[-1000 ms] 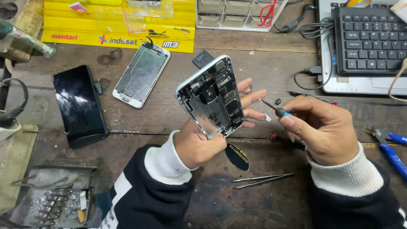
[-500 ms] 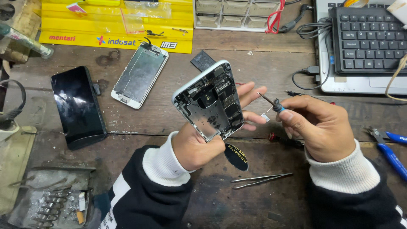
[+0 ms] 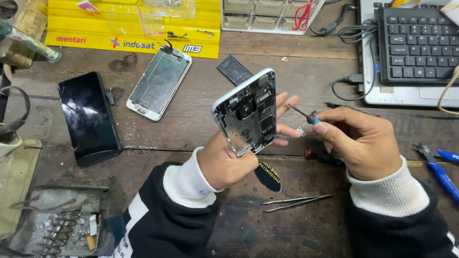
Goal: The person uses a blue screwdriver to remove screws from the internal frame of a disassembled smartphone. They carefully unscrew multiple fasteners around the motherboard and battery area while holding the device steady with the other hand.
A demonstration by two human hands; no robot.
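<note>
My left hand (image 3: 228, 160) holds an opened phone body (image 3: 247, 112) tilted up above the wooden bench, its bare circuit boards facing me. My right hand (image 3: 363, 141) grips a small screwdriver (image 3: 302, 113) with a blue collar, its tip pointing left at the phone's right edge and a little apart from it. A tiny metal part (image 3: 301, 131) sits between my right fingers. Steel tweezers (image 3: 295, 201) lie on the bench below my hands.
A detached screen panel (image 3: 160, 82) and a black phone (image 3: 89, 117) lie to the left. A small black part (image 3: 234, 69), a yellow plastic sheet (image 3: 134, 24), a keyboard on a laptop (image 3: 418, 45), blue-handled pliers (image 3: 442, 167) and a metal tray (image 3: 57, 222) surround the work area.
My left hand has turned the phone body slightly more upright. The screwdriver has drawn back a little to the right of the phone.
</note>
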